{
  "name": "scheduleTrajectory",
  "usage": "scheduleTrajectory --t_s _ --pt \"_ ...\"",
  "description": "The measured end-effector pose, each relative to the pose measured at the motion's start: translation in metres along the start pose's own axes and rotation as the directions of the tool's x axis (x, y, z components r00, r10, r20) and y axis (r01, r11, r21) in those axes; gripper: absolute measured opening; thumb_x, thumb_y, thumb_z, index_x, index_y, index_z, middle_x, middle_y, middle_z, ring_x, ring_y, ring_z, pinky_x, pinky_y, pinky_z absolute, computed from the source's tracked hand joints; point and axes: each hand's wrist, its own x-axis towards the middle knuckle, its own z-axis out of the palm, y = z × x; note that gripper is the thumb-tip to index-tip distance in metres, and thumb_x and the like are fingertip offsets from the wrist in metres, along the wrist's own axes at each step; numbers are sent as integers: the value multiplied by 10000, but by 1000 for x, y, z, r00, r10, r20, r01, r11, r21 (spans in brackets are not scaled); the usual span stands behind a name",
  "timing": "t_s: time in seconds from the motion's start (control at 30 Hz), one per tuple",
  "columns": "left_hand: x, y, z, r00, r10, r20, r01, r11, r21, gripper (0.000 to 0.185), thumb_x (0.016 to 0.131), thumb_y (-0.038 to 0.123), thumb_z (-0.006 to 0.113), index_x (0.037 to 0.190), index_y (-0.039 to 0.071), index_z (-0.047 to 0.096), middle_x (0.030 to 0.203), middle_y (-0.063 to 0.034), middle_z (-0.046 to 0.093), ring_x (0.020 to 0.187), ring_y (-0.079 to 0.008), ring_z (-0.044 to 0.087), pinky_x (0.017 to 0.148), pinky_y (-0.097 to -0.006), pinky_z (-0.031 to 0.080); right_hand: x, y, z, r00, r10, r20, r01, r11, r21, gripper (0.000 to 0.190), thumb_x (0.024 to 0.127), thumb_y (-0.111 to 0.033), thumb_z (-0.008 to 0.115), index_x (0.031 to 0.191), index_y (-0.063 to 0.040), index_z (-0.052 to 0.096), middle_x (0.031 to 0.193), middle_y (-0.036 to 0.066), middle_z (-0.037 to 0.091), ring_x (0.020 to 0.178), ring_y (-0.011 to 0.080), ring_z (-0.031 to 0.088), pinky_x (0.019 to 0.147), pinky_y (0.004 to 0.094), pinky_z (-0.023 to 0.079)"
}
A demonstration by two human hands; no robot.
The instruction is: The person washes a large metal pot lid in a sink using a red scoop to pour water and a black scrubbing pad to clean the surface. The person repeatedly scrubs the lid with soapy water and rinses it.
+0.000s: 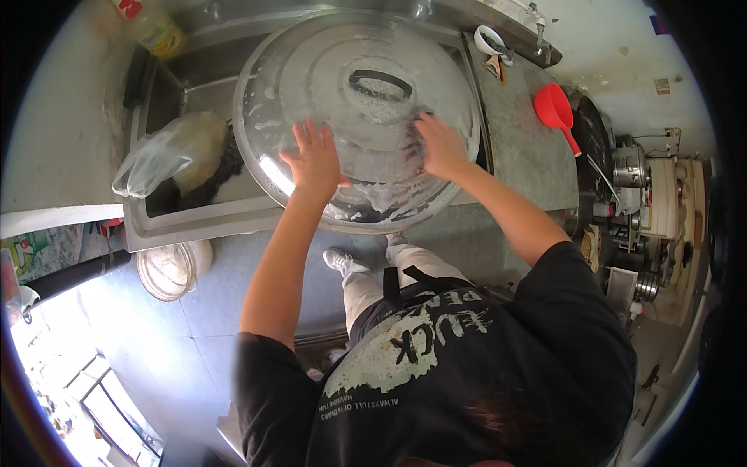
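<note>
A large round metal lid (327, 64) with a dark arched handle (380, 82) lies over the stainless steel sink (204, 219), its surface streaked with suds. My left hand (315, 159) rests with spread fingers on the lid's left part, near its soapy rim. On the right part of the lid is my right hand (442, 146), bent at the fingers and slightly blurred; a small dark thing shows at its fingertips, and whether the hand holds it I cannot tell.
In the sink's left part lies a clear plastic bag (169, 154) with pale contents. A red plastic dipper (553, 107), a white bowl (489, 39) and a peeler-like tool (496, 67) sit on the right counter. Below the sink stands a whitish bucket (169, 271). A yellow-labelled bottle (154, 32) is upper left.
</note>
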Motion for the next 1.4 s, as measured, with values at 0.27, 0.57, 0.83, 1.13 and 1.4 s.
scheduleTrajectory --t_s 0.27,0.57,0.83,1.13,1.4 --pt "-2 2 -8 1000 -23 3 23 999 -23 1150 526 469 882 1453 99 311 1561 -169 200 1438 -379 197 962 -656 371 77 83 3 980 107 169 -199 601 774 385 779 -51 680 1154 -48 592 1302 104 582 1157 211 565 978 320 432" --pt "-6 23 -9 994 -108 -25 105 988 -115 1050 586 393 874 1446 111 343 1537 -150 253 1424 -377 223 1032 -608 332 152 88 2 988 -110 -107 148 872 467 390 721 -76 694 1105 -31 642 1188 132 611 1179 309 526 981 383 436" --pt "44 111 -16 972 -211 -101 195 969 -149 1059 528 396 902 1409 104 391 1483 -269 280 1345 -528 268 1014 -625 340 223 60 -13 568 -821 52 765 551 334 348 760 -36 650 1105 -74 678 1269 86 571 1219 282 486 1031 380 402" --pt "54 121 -22 965 -253 -68 249 967 -54 1112 477 333 926 1421 115 379 1467 -309 278 1300 -553 326 999 -537 411 242 81 4 330 -941 -70 942 325 80 297 855 -204 636 1133 -100 660 1268 111 543 1200 311 488 1004 394 410" --pt "59 128 -28 942 -334 17 335 942 -15 1179 470 262 929 1466 149 309 1473 -313 256 1310 -530 332 995 -499 454 237 91 -9 254 -967 -20 964 252 81 274 883 -209 591 1136 -141 672 1232 128 552 1173 312 507 976 418 418"
